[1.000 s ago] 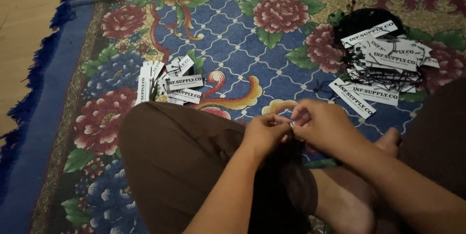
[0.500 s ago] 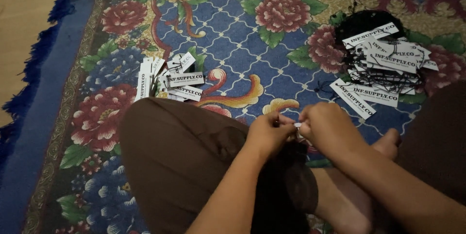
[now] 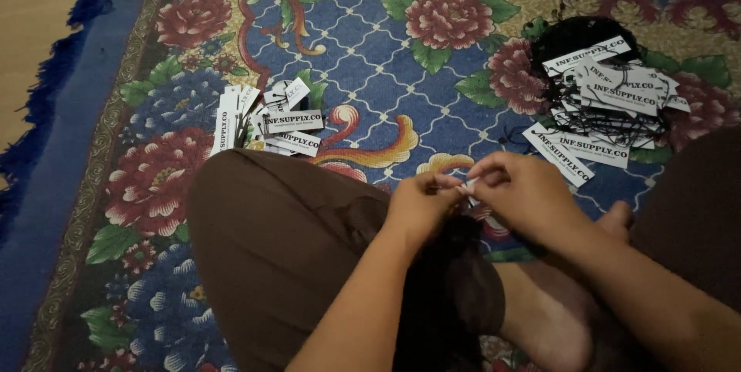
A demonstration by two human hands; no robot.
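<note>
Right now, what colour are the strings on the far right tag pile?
Black, tangled over the white tags; the head view shows it best.

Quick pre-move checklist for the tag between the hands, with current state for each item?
1. Both hands on the piece: left hand and right hand meet at a small white tag. ok.
2. Tag visible enough to judge its hole or side: mostly hidden by fingers. cannot tell.
3. Black string in the grip: dark strands hang below the hands against dark cloth. cannot tell.
4. Larger tag pile with tangled black string lies on the rug ahead of the right hand, nothing covering it. ok.
5. Smaller tag pile lies beyond the left knee, apart from the other pile. ok.
6. Rug between the piles holds no loose tags. ok.
</note>
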